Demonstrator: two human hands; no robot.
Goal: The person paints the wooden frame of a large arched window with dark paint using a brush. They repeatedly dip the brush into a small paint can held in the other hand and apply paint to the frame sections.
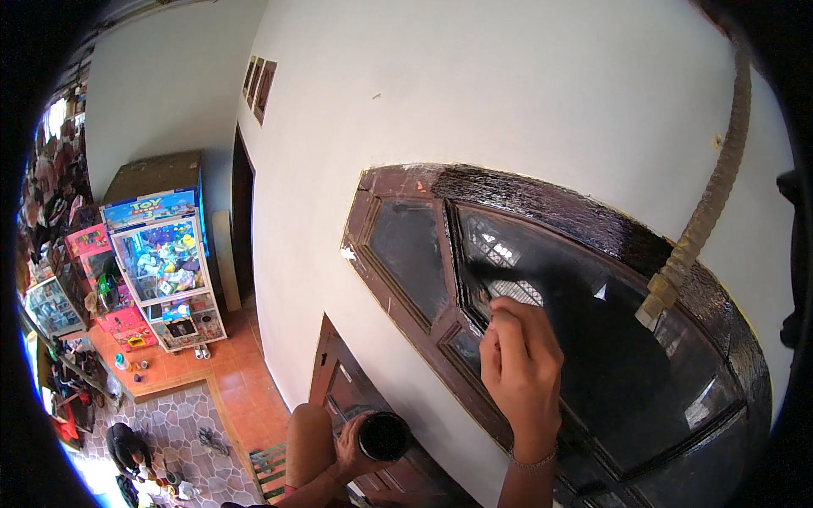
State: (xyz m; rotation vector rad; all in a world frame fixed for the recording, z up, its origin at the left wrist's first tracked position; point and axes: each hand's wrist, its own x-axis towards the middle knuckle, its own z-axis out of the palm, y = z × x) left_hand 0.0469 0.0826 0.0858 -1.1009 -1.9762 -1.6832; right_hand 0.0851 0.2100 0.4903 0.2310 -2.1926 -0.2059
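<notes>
My left hand (347, 450) is wrapped round a round can (362, 436) of dark, nearly black liquid, held beside my bent knee. My right hand (523, 360) is raised to an arched wooden window frame (398, 182), its fingers pinched round a small paintbrush (483, 298). Most of the brush is hidden by the fingers; its tip is at the inner moulding beside the large dark glass pane (610, 364). The upper right of the arch and the moulding round this pane look glossy, dark and wet. Toward the left the wood is duller brown.
A ribbed brown pole (711, 195) slants down in front of the arch at right. Below are a brown door (356, 389) and green slats (269, 464) by my knee. Far down at left stand a claw machine (165, 254) of toys and a crouching person (127, 449).
</notes>
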